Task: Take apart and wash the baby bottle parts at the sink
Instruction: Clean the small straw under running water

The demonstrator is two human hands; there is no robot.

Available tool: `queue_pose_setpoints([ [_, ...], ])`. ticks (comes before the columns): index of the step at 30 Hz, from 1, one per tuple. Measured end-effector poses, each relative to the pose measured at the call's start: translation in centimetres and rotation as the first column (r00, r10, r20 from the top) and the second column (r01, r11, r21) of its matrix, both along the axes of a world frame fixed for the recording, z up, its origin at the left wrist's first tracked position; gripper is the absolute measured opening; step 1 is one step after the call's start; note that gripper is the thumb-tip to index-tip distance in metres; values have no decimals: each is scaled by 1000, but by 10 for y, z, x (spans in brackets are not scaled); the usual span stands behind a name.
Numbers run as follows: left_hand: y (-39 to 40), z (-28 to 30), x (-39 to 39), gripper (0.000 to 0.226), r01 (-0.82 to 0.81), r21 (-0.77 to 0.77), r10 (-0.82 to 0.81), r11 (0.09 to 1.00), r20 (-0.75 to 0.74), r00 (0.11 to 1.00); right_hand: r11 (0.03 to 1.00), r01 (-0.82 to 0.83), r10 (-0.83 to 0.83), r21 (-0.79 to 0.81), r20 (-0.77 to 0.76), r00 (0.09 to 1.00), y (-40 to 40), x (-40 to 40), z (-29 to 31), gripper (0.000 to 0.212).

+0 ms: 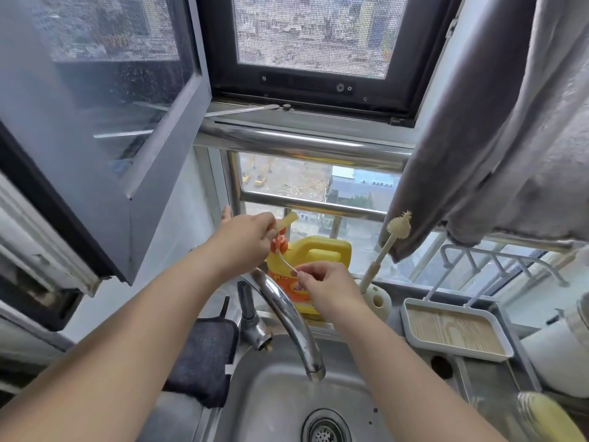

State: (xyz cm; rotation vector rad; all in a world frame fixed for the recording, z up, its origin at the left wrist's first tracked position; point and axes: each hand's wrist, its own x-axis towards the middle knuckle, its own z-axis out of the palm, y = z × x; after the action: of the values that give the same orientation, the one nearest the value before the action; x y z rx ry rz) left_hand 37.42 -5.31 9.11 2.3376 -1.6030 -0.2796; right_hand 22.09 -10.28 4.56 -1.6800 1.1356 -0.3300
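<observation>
Mid-frame above the faucet, I see my left hand pinching a pale yellow straw, fingers closed on it. My right hand pinches the thin straw brush, whose far end meets the straw's lower end, over the sink.

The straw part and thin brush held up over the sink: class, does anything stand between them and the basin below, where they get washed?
Yes. The faucet spout arcs directly beneath both hands. The left hand pinches the pale straw part, the right hand the thin brush. Lowering them straight down meets the spout before the sink basin; passing to either side looks clear.
</observation>
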Motion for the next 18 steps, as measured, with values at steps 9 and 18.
queue_pose_setpoints([
  [9,41,5,-24,9,-69,-361,-9,930,-210,978,999,33,-33,2,142,989,13,-42,13,15],
  [18,90,12,-94,14,-80,-585,-138,807,-318,938,986,122,-66,-114,406,911,44,-134,59,22],
])
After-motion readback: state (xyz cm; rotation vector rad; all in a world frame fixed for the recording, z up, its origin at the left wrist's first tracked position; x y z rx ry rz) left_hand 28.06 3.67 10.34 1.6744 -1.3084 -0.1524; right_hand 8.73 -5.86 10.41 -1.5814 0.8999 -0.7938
